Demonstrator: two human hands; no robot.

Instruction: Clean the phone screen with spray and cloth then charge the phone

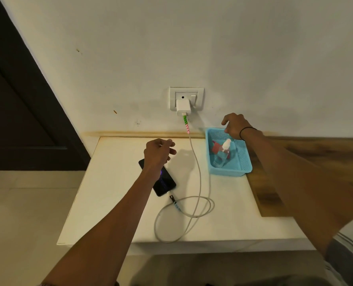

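A black phone [164, 182] lies on the white table [113, 193], its screen faintly lit, with a white cable [198, 182] plugged into its near end. The cable loops over the table edge and runs up to a white charger [183, 107] in the wall socket [187, 98]. My left hand [158, 151] hovers above the phone's far end with fingers loosely curled, holding nothing. My right hand [236, 125] rests at the far rim of a blue basket [243, 162], fingers curled. Inside the basket lie a clear spray bottle [223, 152] and a red cloth [215, 147].
A switch [193, 99] sits on the socket plate beside the charger. A wooden surface [315, 153] adjoins the table on the right. A dark door [12, 100] stands at the left, with pale floor tiles [27, 203] below it.
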